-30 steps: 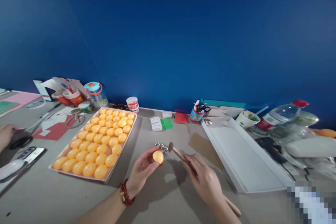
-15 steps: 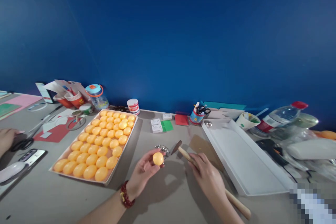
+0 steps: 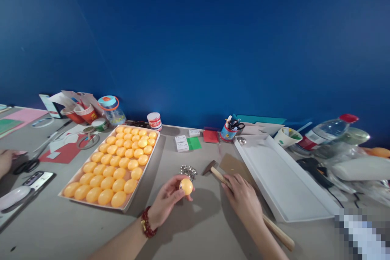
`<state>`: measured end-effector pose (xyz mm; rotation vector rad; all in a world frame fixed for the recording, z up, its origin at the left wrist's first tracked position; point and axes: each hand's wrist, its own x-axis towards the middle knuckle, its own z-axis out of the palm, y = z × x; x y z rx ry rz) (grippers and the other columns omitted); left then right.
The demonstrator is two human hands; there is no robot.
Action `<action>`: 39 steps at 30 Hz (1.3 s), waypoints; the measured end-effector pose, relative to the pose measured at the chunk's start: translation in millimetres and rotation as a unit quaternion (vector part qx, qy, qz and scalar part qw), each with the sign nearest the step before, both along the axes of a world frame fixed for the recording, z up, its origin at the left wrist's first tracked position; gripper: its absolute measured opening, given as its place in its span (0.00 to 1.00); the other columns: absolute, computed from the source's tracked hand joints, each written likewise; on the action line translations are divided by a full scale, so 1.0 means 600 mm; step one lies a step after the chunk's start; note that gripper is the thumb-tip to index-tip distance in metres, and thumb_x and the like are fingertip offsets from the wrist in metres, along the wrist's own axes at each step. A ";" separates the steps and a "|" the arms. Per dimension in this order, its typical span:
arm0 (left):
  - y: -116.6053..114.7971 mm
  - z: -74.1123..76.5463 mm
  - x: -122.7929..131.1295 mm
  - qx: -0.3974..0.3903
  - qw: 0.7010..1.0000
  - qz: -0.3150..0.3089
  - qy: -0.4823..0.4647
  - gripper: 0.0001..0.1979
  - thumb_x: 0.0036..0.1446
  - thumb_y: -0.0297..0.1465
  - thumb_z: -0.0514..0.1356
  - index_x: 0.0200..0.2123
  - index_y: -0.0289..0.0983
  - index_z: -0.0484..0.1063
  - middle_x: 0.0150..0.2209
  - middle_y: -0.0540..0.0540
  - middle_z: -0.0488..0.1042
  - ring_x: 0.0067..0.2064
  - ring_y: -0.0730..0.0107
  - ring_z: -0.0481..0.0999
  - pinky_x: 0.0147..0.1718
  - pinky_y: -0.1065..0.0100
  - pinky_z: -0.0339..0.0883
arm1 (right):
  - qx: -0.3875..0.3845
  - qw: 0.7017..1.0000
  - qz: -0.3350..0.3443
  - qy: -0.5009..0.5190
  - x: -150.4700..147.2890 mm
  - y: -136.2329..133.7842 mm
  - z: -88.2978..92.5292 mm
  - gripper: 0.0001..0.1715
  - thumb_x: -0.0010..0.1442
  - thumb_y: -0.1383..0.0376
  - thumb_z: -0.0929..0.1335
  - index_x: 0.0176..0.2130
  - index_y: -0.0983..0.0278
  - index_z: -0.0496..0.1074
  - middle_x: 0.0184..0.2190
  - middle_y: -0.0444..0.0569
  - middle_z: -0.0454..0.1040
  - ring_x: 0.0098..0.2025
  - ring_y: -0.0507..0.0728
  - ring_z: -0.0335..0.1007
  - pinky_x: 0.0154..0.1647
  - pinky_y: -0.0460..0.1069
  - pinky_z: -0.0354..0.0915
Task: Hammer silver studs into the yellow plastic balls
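Held in the fingers of my left hand (image 3: 169, 196) is an orange ping-pong ball (image 3: 187, 186), with the thumb across its front. A small shiny bit shows at the ball's left side; I cannot make out what it is. Just beyond that hand lies a pile of small shiny metal pieces (image 3: 188, 171). My right hand (image 3: 243, 200) is closed over the wooden handle of a hammer (image 3: 218, 174). The hammer's dark head points away to the left, close to the metal pile, and its handle end sticks out past my wrist.
On the left stands a tray of orange balls (image 3: 124, 210). A white tray (image 3: 288, 178) lies at the right, with a metal piece (image 3: 242, 141) at its far corner. Small white boxes (image 3: 182, 143) and a pen cup (image 3: 228, 133) stand behind. Another person's hand (image 3: 6, 161) is far left.
The ball in my left hand has shifted slightly right and my thumb now lies over it. The hammer head has moved slightly right and up in the view, with my right hand still on the handle.
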<state>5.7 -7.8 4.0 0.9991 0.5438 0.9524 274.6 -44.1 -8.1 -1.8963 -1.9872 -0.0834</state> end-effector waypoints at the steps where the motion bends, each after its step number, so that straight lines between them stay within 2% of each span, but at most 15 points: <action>1: 0.000 -0.001 0.000 0.002 1.000 0.006 0.006 0.16 0.56 0.34 0.64 0.48 0.38 0.72 0.38 0.43 0.76 0.34 0.67 0.75 0.39 0.63 0.70 | 0.002 1.000 -0.001 -0.004 0.000 0.000 0.000 0.13 0.66 0.62 0.61 0.44 0.63 0.70 0.37 0.52 0.73 0.40 0.61 0.72 0.41 0.55 0.66; 8: -0.003 -0.002 0.001 0.010 0.999 0.023 0.035 0.20 0.52 0.32 0.67 0.49 0.40 0.74 0.35 0.46 0.74 0.34 0.67 0.75 0.38 0.64 0.71 | 0.016 1.000 0.007 -0.017 0.001 0.002 0.000 0.10 0.64 0.62 0.62 0.41 0.63 0.71 0.35 0.51 0.74 0.36 0.61 0.71 0.38 0.55 0.65; 11: -0.004 -0.004 0.003 0.018 0.999 0.028 0.036 0.20 0.51 0.33 0.67 0.49 0.41 0.75 0.42 0.43 0.72 0.34 0.68 0.74 0.38 0.62 0.73 | 0.042 0.999 0.009 -0.002 0.000 0.002 0.006 0.11 0.64 0.60 0.62 0.41 0.62 0.71 0.34 0.52 0.74 0.35 0.61 0.71 0.37 0.55 0.65; 14: -0.003 -0.005 0.004 0.025 0.998 0.034 0.036 0.19 0.50 0.33 0.68 0.47 0.43 0.76 0.50 0.41 0.67 0.37 0.67 0.71 0.37 0.63 0.74 | 0.095 0.991 0.009 0.097 0.004 -0.003 0.031 0.17 0.63 0.53 0.64 0.46 0.61 0.68 0.36 0.52 0.72 0.37 0.62 0.70 0.38 0.55 0.66; 16: -0.001 -0.004 0.006 0.030 0.999 0.032 0.030 0.18 0.50 0.32 0.68 0.47 0.43 0.76 0.51 0.41 0.64 0.40 0.65 0.69 0.36 0.64 0.74 | 0.176 0.958 0.032 0.224 0.010 -0.009 0.057 0.19 0.62 0.49 0.63 0.43 0.60 0.67 0.36 0.51 0.69 0.38 0.61 0.68 0.37 0.56 0.65; 17: 0.000 -0.003 0.007 0.032 0.999 0.027 0.026 0.18 0.50 0.32 0.68 0.47 0.43 0.76 0.51 0.41 0.63 0.41 0.64 0.68 0.37 0.63 0.74 | 0.236 0.922 0.064 0.302 0.014 -0.013 0.070 0.22 0.63 0.46 0.59 0.38 0.60 0.67 0.34 0.51 0.67 0.37 0.61 0.66 0.36 0.55 0.65; 18: 0.000 -0.003 0.007 0.033 0.999 0.022 0.023 0.18 0.50 0.32 0.68 0.47 0.43 0.76 0.51 0.41 0.63 0.42 0.63 0.67 0.37 0.63 0.74 | 0.313 0.862 0.080 0.390 0.016 -0.017 0.082 0.27 0.64 0.44 0.54 0.33 0.59 0.65 0.29 0.48 0.64 0.32 0.60 0.64 0.31 0.54 0.64; 20: 0.001 -0.001 0.008 0.038 0.999 0.014 0.027 0.19 0.50 0.32 0.68 0.47 0.43 0.76 0.52 0.40 0.62 0.44 0.62 0.67 0.38 0.64 0.73 | 0.330 0.795 0.094 0.500 0.015 -0.025 0.097 0.34 0.64 0.42 0.45 0.27 0.59 0.61 0.24 0.45 0.57 0.26 0.57 0.58 0.24 0.51 0.59; 21: 0.000 -0.001 0.008 0.040 0.999 0.012 0.032 0.19 0.50 0.32 0.68 0.47 0.43 0.77 0.52 0.40 0.62 0.44 0.62 0.67 0.38 0.66 0.72 | 0.313 0.795 0.091 0.512 0.011 -0.028 0.100 0.33 0.65 0.43 0.46 0.26 0.59 0.60 0.23 0.45 0.56 0.25 0.56 0.57 0.23 0.51 0.59; 22: -0.001 -0.001 0.008 0.039 0.999 0.008 0.037 0.19 0.50 0.32 0.68 0.48 0.42 0.76 0.51 0.41 0.63 0.44 0.63 0.67 0.37 0.68 0.70 | 0.289 0.816 0.095 0.491 0.003 -0.032 0.100 0.30 0.66 0.45 0.50 0.26 0.60 0.61 0.23 0.45 0.58 0.25 0.57 0.59 0.22 0.50 0.59; 24: -0.005 -0.001 0.008 0.031 0.999 -0.013 0.034 0.23 0.50 0.32 0.68 0.51 0.44 0.74 0.48 0.42 0.67 0.41 0.66 0.68 0.34 0.72 0.68 | 0.168 0.891 0.116 0.406 -0.023 -0.039 0.091 0.15 0.65 0.55 0.61 0.31 0.61 0.67 0.29 0.50 0.66 0.32 0.59 0.67 0.31 0.53 0.66; 26: -0.010 0.000 0.009 0.025 0.998 -0.057 0.012 0.28 0.52 0.33 0.67 0.56 0.46 0.68 0.42 0.43 0.69 0.38 0.68 0.69 0.33 0.72 0.67 | 0.069 0.929 0.182 0.315 -0.057 -0.043 0.080 0.09 0.61 0.61 0.66 0.41 0.61 0.71 0.39 0.54 0.71 0.42 0.61 0.71 0.40 0.53 0.70; 28: -0.015 0.002 0.011 0.032 0.995 -0.097 -0.013 0.30 0.52 0.33 0.67 0.58 0.46 0.65 0.44 0.43 0.71 0.42 0.66 0.71 0.37 0.69 0.67 | 0.007 0.939 0.241 0.245 -0.092 -0.045 0.070 0.22 0.56 0.62 0.70 0.51 0.60 0.70 0.50 0.56 0.70 0.53 0.63 0.68 0.51 0.54 0.68; 31: -0.021 0.007 0.012 0.024 0.990 -0.136 -0.033 0.30 0.52 0.32 0.67 0.58 0.46 0.64 0.53 0.40 0.70 0.51 0.60 0.70 0.47 0.63 0.64 | -0.012 0.938 0.254 0.234 -0.128 -0.045 0.062 0.31 0.53 0.69 0.69 0.57 0.60 0.65 0.54 0.55 0.69 0.56 0.62 0.66 0.55 0.55 0.66; 39: -0.020 0.003 0.012 -0.006 0.986 -0.160 -0.046 0.31 0.52 0.33 0.68 0.58 0.43 0.64 0.50 0.41 0.70 0.49 0.61 0.70 0.46 0.62 0.63 | 0.057 0.940 0.248 0.227 -0.131 -0.043 0.044 0.28 0.50 0.72 0.67 0.52 0.62 0.65 0.46 0.54 0.74 0.49 0.63 0.70 0.50 0.57 0.68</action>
